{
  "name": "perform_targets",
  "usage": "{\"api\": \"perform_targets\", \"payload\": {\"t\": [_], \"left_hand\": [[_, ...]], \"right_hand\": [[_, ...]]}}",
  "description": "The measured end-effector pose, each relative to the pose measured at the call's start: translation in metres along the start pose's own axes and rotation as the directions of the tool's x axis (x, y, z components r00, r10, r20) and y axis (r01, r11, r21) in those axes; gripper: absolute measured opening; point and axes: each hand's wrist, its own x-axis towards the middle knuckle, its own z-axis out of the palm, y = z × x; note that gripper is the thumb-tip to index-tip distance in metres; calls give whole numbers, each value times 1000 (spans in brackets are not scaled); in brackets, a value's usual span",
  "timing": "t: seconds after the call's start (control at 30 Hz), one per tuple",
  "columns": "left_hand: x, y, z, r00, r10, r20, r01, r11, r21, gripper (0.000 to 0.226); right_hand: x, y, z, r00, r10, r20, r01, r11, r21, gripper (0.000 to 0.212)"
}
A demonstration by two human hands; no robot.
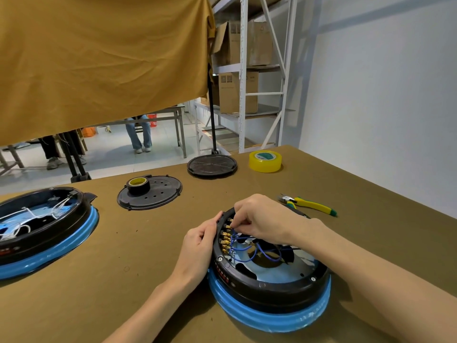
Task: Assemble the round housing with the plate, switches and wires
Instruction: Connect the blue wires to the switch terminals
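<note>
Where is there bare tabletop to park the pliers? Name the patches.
Free: the stretch between the second housing and the left hand; also right of the pliers, toward the table edge. Crowded: the back row of perforated plate, round cover and yellow tape.

The near round housing (269,280) is black with a blue band beneath, brass terminals (226,237) and blue wires (249,248) inside. At far left a second housing (42,226), black and blue, holds white wires (27,214). Yellow tape roll (265,161) far right; pliers (309,205) yellow with green tips; table (123,256) olive-brown; cloth (99,58) mustard.
</note>
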Motion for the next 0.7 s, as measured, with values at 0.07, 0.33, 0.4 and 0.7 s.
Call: {"api": "perform_targets", "payload": {"t": [0.07, 0.33, 0.4, 0.7], "left_hand": [[-2, 1, -1, 999, 17, 37, -18, 999, 37, 43], [-7, 8, -1, 996, -59, 71, 58, 998, 21, 47], [-9, 11, -1, 996, -75, 53, 74, 997, 28, 44], [-13, 20, -2, 996, -92, 6, 91, 992, 82, 40]], "right_hand": [[-1, 0, -1, 1000, 4, 2, -4, 1000, -15, 15], [-17, 1, -8, 987, 122, -106, -117, 992, 50, 19], [-27, 7, -14, 961, 178, -211, -173, 984, 41, 20], [-79, 50, -19, 838, 535, -109, -521, 843, 135, 39]]}}
